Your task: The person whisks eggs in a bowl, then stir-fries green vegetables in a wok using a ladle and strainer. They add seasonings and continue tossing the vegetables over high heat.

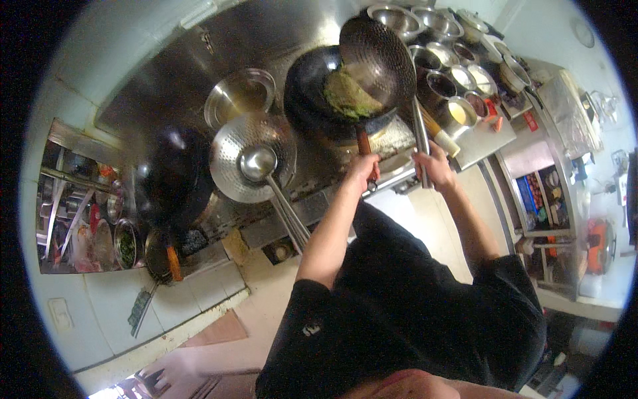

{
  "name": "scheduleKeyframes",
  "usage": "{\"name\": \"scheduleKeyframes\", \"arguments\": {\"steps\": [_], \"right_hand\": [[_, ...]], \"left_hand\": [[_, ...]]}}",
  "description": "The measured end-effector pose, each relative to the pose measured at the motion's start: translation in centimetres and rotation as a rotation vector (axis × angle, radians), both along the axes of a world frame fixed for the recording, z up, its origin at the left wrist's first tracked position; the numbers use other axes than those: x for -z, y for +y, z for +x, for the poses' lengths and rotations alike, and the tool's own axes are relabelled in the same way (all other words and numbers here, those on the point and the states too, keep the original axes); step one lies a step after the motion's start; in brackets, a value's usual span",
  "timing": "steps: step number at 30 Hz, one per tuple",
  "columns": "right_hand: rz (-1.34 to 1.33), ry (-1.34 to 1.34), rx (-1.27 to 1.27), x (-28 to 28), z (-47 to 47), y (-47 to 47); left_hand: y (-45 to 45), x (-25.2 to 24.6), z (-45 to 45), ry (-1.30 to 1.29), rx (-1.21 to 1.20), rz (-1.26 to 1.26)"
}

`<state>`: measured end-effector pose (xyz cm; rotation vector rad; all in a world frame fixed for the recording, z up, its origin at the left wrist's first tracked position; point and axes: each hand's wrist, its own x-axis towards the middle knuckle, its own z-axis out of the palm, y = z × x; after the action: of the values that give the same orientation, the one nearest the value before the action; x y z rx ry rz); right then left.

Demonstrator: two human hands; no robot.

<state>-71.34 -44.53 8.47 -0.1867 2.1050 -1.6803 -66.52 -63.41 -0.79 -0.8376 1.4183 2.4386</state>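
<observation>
My left hand [365,168] grips the wooden handle [364,139] of a dark wok [305,95] on the stove. Chopped green food [346,95] lies in the wok. With my right hand [437,167] I hold the metal handle of a perforated strainer [381,57]. Its bowl is tilted over the wok's right side and hides part of the food. Just past my right hand is a bamboo wok brush [441,137] with a pale handle end. Left of the wok, a metal ladle [258,162] rests inside a second perforated strainer [227,172].
A steel bowl of liquid [214,107] sits behind the second strainer. A large dark wok [172,174] stands farther left. Several seasoning pots [461,117] crowd the counter at right, with steel bowls [396,22] behind. Shelving [536,194] stands to the right.
</observation>
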Motion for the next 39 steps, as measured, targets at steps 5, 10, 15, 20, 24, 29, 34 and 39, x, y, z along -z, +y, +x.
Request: {"name": "scheduleKeyframes", "arguments": {"steps": [5, 10, 15, 20, 24, 29, 34, 39], "right_hand": [[0.069, 0.038, -0.012, 0.4, -2.7, -0.2], [0.050, 0.116, -0.032, 1.9, -7.2, -0.7], [0.117, 0.166, -0.021, 2.4, -12.1, -0.7], [0.083, 0.046, -0.110, 2.2, -16.0, -0.3], [-0.051, -0.306, -0.161, 4.0, -18.1, 0.3], [-0.519, -0.874, -0.258, 6.0, -19.1, 0.9], [-0.274, -0.720, -0.293, 2.2, -18.6, 1.7], [-0.072, -0.417, -0.288, -3.4, -16.4, 1.3]], "left_hand": [[-0.2, 0.6, -0.6, 0.052, -0.054, 0.077], [0.1, 2.1, -1.2, 0.080, -0.090, 0.098], [0.6, 1.6, -1.8, 0.091, -0.084, 0.112], [1.1, 1.9, -1.1, 0.070, -0.198, 0.312], [3.5, 6.9, 3.2, 0.249, -0.498, 0.363], [10.2, 21.2, 11.8, -0.155, -0.269, -0.013], [13.7, 38.4, 8.8, -0.168, 0.023, -1.216], [13.4, 43.9, 4.4, -0.117, 0.526, -1.170]]}}
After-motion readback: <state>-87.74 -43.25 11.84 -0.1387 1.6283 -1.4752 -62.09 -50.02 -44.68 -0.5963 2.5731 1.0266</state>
